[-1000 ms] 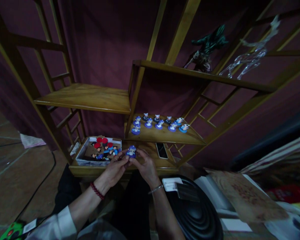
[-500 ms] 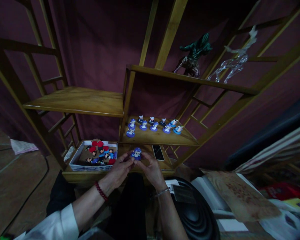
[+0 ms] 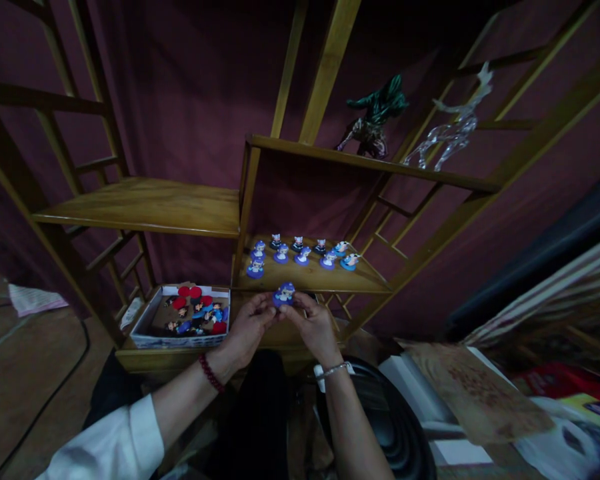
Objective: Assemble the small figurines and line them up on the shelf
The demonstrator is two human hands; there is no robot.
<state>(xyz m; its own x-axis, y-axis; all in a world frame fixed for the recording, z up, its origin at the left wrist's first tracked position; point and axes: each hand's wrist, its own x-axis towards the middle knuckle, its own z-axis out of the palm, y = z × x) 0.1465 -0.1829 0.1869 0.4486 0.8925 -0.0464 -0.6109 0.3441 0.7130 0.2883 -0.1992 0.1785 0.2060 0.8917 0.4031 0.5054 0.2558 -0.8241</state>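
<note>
A small purple-haired figurine on a purple base is held upright between both hands, just in front of the middle shelf's edge. My left hand grips its left side with thumb and fingers. From the other side my right hand pinches it near the base. Behind it, several figurines stand in rows on the wooden shelf: purple ones in front, dark-based ones at the back, blue ones at the right. To the left, an open box holds jumbled figurines with red and blue parts.
On the upper shelf stand a green-cloaked statue and a clear deer figure. A bare wooden shelf board juts out at left. A black ribbed round object and a cardboard sheet lie at right.
Both hands have raised the figurine slightly and moved it nearer the middle shelf. The phone on the lower board is now mostly hidden behind my right hand. The view has shifted a little.
</note>
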